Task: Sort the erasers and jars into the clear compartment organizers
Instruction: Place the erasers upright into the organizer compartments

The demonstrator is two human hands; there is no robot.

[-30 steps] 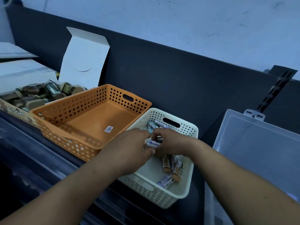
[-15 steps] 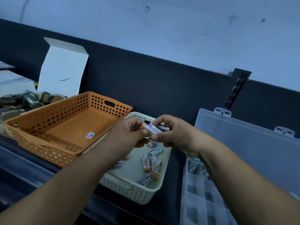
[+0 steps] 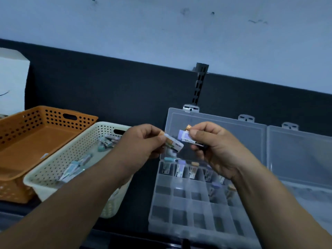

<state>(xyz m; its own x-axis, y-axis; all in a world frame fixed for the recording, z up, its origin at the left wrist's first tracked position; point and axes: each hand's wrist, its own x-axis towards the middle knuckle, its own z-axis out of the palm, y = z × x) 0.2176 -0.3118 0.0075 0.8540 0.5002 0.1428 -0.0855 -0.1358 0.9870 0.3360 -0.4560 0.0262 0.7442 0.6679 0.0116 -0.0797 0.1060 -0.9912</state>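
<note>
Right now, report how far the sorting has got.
Done: sorted erasers stand in the organizer's back rows. In hand: the left hand pinches a white eraser and the right hand a purple eraser, both above the organizer. Left: loose erasers lie in the cream basket, and most compartments look empty. No jars are in view.

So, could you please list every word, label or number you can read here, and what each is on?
"deli", probably, blurred: on the white-sleeved eraser pinched by the left hand.
Too blurred: print on the black strip of the purple-sleeved eraser held by the right hand.
Too small: sticker in the orange basket.
Too blurred: sleeves of the loose erasers in the cream basket.
</note>
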